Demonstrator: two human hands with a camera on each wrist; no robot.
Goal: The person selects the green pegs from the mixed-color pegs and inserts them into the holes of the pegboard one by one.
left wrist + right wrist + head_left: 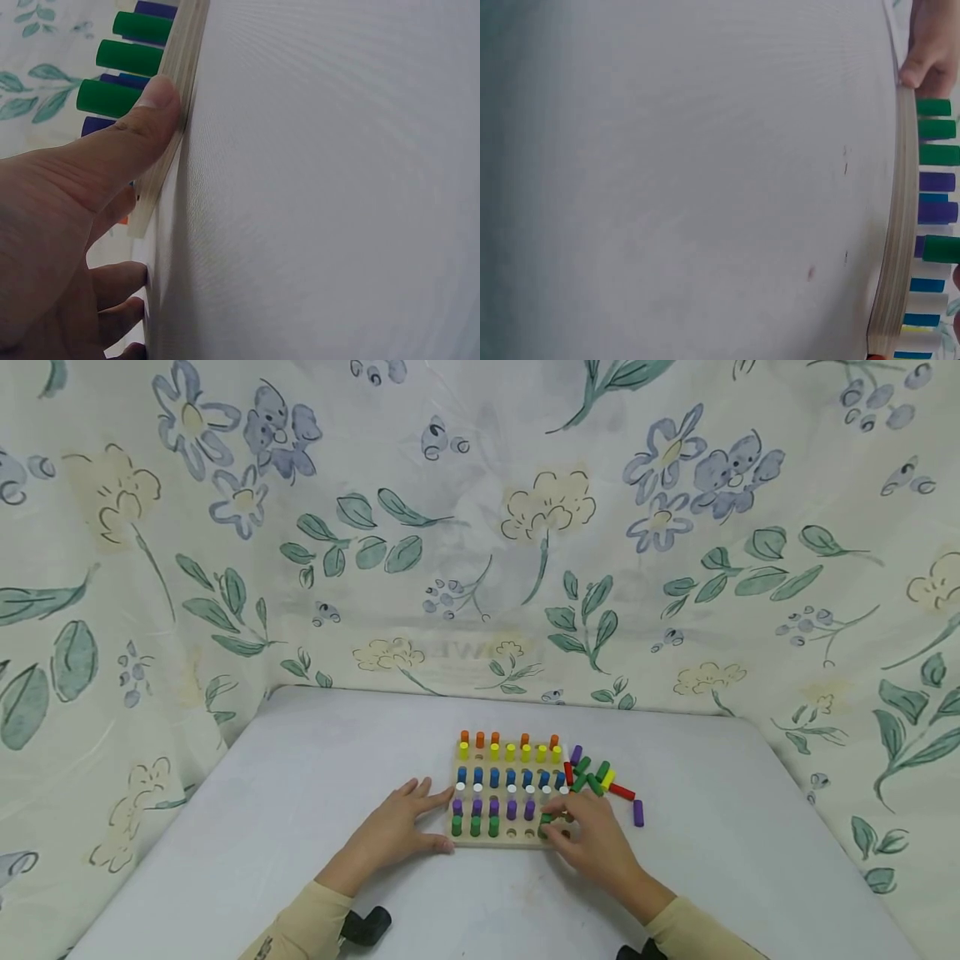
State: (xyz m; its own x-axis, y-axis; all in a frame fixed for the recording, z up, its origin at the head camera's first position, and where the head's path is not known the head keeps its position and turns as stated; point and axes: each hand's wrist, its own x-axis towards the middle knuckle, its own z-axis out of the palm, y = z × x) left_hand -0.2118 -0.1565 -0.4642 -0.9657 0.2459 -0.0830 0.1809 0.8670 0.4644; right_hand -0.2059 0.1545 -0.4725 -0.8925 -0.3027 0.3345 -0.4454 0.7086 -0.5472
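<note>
A wooden pegboard [472, 842] carries rows of coloured pegs: orange at the back, then yellow, blue, white, purple, and green in front. My left hand [397, 828] steadies its near left corner, thumb [156, 94] against the front edge and forefinger at the left side, other fingertips on the table. With thumb and fingers, my right hand [592, 837] pinches a green peg [941, 249] over the front row, its lower end a little off the board. Three green pegs [476, 827] stand at the row's left end, with bare holes [512, 833] beside them. My right hand covers the board's near right corner.
Loose pegs lie in a pile right of the board, among them green pegs [595, 783], a red peg [622, 792] and a purple peg [638, 813]. A white cloth [337, 735] covers the table. Floral fabric [480, 610] hangs behind it.
</note>
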